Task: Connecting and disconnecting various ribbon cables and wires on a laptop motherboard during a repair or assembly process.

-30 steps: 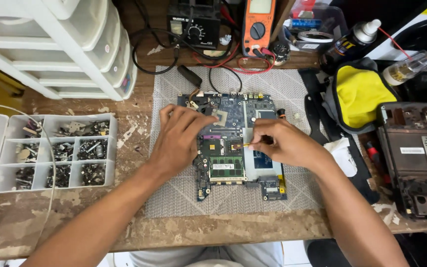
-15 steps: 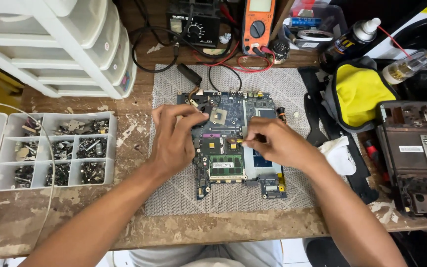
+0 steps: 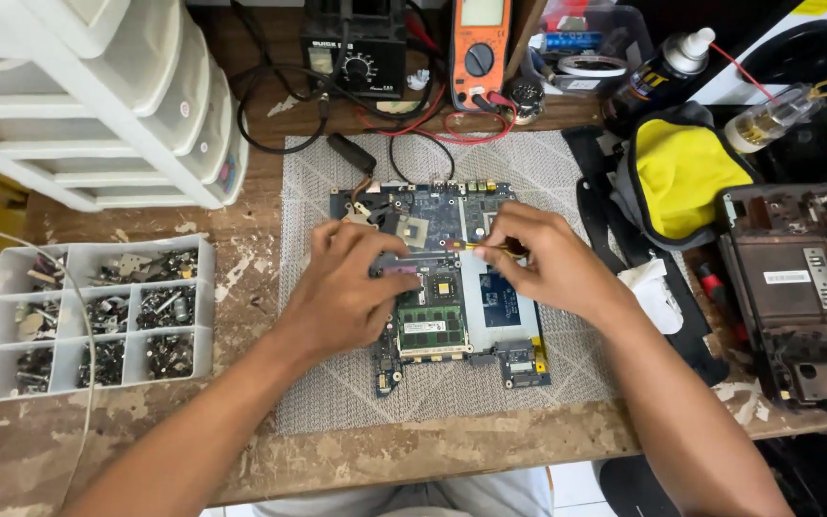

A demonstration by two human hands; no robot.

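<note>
since the earlier frame your left hand [image 3: 351, 287] shifted slightly down the board [image 3: 452, 278], and your right hand [image 3: 552, 263] stayed at its right side. the board lay flat on the grey mat [image 3: 327, 383], mid-bench. your left hand rested palm-down on the board's left part, fingers curled narrow, fingertips pressing near a purple strip [image 3: 399, 271]; whether it gripped anything could not be told. your right hand pinched a thin tool [image 3: 480, 247] with a yellow shaft, its tip pointing left toward the board's centre. a green memory module [image 3: 433, 330] sat just below your left fingers. a parts tray [image 3: 98, 316] of screws stood well left; a yellow cloth [image 3: 686, 172] and an opened laptop base [image 3: 796, 287] lay right.
</note>
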